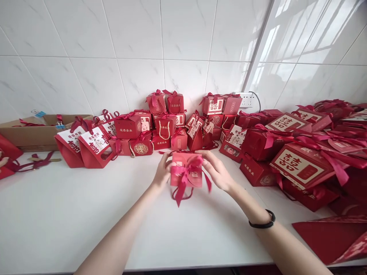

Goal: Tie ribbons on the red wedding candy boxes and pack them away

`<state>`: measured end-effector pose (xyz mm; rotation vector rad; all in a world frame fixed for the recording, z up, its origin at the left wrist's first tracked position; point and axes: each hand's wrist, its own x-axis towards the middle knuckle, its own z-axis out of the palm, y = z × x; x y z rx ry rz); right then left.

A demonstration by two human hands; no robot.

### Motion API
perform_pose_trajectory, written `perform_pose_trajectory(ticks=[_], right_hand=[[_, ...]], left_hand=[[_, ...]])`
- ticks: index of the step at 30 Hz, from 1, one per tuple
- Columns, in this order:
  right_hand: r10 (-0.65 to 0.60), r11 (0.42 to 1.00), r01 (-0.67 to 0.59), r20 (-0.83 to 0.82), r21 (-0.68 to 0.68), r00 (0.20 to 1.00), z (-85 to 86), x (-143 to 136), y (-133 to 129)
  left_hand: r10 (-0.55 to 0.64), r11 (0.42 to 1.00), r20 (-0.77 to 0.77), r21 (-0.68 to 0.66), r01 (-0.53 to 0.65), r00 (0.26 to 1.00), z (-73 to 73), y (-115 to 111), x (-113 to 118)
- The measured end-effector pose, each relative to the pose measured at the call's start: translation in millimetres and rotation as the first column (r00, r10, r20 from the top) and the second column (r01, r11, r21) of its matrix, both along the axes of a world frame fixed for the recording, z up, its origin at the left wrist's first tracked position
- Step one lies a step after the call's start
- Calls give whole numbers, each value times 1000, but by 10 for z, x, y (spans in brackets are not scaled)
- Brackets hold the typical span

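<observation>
A small red gift box [178, 181], tied on top with a crimson ribbon bow [187, 172], is between my two hands over the middle of the white table. Its ribbon tails hang down in front, beside a loop of twisted dark red cord [183, 196]. My left hand [162, 171] is closed against the box's left side, fingers bent. From the right, my right hand [218, 172] holds the far right edge with its fingers fairly straight. The fingertips behind the box are partly hidden.
Red gift boxes [163, 126] stand stacked along the tiled wall, with a larger heap [298, 164] on the right. At the left are a cardboard carton [34, 139], loose ribbons [36, 162] and another person's hand [3, 160]. A power strip [246, 100] sits by the wall.
</observation>
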<state>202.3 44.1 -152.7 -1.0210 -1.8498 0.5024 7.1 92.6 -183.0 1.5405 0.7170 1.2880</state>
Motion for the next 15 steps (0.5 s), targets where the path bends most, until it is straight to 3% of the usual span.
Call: perform_pose_trajectory(ticks=[3,6,12,15], right_hand=[[-38,991,26,-93,-134,995,-89,52,-3],[-48,983,5,-231,-184,972,-159,66,8],[-45,998,31,-278,-54,960,-180,14,23],[-68,997,51,-294,-65,953,-176,4,30]], left_hand=[[-34,999,-85,-9,34,996,-63,-24,21],[-78,997,-141,7,80,987,-81,-33,22],[14,974,-208,223,33,978,-83,-18,-11],[15,977,-203,211,29,979,-89,-18,-17]])
